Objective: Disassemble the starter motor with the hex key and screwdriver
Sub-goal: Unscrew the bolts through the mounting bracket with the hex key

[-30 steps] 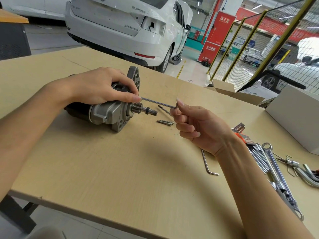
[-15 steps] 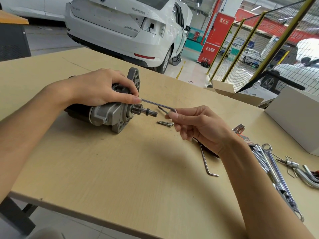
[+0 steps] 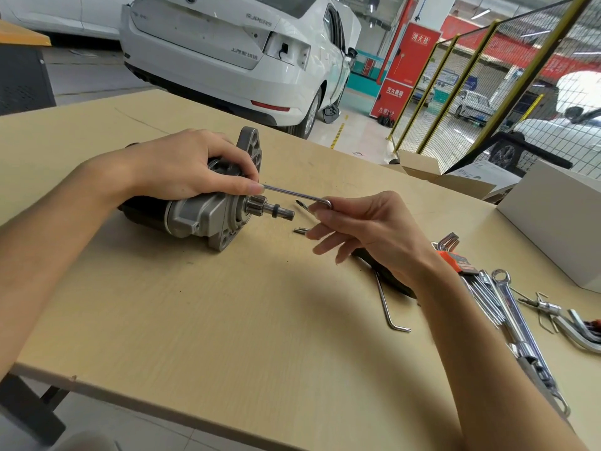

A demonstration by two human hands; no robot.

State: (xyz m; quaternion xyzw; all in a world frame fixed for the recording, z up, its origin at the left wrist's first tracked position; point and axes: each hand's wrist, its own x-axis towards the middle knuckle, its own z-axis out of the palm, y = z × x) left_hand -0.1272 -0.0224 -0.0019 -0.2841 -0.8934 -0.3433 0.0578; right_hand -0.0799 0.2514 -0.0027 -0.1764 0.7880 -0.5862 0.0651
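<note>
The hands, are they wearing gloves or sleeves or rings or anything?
No. The left hand and right hand are both bare, with no gloves, rings or watch showing. Both forearms are bare too, with no sleeve in view. The fingernails are short and plain.

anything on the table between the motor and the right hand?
Head view: loose bolts lie on the table between the motor and the right hand; above them the hex key spans the gap.
</note>
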